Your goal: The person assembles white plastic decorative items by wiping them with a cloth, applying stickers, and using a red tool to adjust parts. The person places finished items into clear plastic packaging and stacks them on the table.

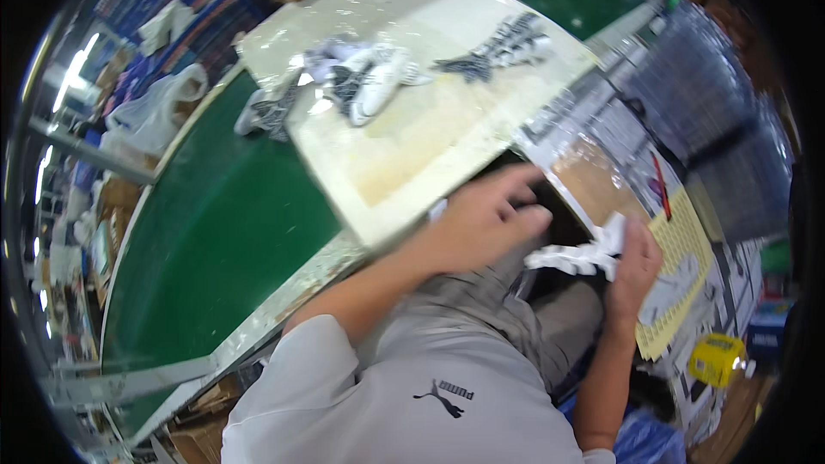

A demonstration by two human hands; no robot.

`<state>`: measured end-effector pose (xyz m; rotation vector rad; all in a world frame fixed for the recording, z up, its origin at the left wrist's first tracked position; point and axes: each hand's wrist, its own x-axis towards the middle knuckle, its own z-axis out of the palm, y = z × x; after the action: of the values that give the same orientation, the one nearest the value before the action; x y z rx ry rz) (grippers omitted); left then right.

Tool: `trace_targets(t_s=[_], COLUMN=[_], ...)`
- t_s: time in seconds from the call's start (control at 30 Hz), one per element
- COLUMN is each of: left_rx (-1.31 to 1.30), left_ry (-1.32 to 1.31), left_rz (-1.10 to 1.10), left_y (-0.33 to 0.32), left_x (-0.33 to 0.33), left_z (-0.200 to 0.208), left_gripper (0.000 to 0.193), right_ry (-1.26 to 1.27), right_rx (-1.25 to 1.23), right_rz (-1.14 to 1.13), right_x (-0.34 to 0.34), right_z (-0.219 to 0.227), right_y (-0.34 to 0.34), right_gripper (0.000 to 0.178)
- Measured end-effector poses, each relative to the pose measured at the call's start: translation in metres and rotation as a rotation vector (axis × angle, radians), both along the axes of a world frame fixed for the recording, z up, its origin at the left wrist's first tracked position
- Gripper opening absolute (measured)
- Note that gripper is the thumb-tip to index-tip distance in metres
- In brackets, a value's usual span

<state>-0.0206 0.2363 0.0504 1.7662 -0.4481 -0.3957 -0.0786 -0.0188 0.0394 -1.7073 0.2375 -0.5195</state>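
My right hand (pixel 638 265) is closed on a white, jointed-looking segmented piece (pixel 571 259), its ribbed end pointing left over my lap. Blur hides its exact kind. My left hand (pixel 490 219) hovers by the near edge of the cream board (pixel 404 176), with fingers apart and nothing visible in them. On that board lie a black-and-white striped, fish-shaped piece (pixel 507 45) at the right and a small heap of grey, black and white fish-like pieces (pixel 369 82) further left. Another dark patterned piece (pixel 271 112) hangs over the board's left edge.
A green conveyor-like surface (pixel 223 232) runs beneath and left of the board. To the right are a brown card panel (pixel 601 185), a red pen (pixel 661 189), a yellow notepad (pixel 687 232), stacked clear plastic trays (pixel 687 77) and a yellow bottle (pixel 718 359).
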Motion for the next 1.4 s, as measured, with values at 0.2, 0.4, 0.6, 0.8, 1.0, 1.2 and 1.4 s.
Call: trace_targets(t_s=[0.2,0.4,0.6,0.8,1.0,1.2,1.4], left_rx=[1.013,1.277,1.263,1.268,1.137,1.121,1.181], left_ry=[-0.676,-0.358,-0.37,-0.489,-0.298,-0.218,-0.296], left_rz=[0.894,0.79,0.795,0.808,0.751,1.111,0.926], left_y=[0.227,0.332,0.324,0.283,0.251,0.349,0.483], left_x=[0.087,0.149,0.164,0.168,0.191,0.197,0.225], left_z=[0.019,0.009,0.004,0.012,0.034,-0.001,-0.109], left_gripper=[0.067,0.088,0.067,0.047,0.077,0.086,0.064], right_ry=[0.069,0.159,0.11,0.191,0.163,0.13,0.198], right_rx=[0.124,0.026,-0.003,0.149,0.034,0.052,0.054], right_rz=[0.127,0.309,0.277,0.353,0.358,0.293,0.339], right_x=[-0.007,-0.017,-0.021,-0.008,-0.003,-0.019,-0.02], right_z=[-0.006,-0.021,-0.023,-0.024,-0.019,-0.012,-0.002], right_y=[-0.018,-0.017,-0.022,-0.01,-0.003,-0.014,-0.015], right_gripper=[0.038,0.035,0.035,0.033,0.033,0.034,0.024])
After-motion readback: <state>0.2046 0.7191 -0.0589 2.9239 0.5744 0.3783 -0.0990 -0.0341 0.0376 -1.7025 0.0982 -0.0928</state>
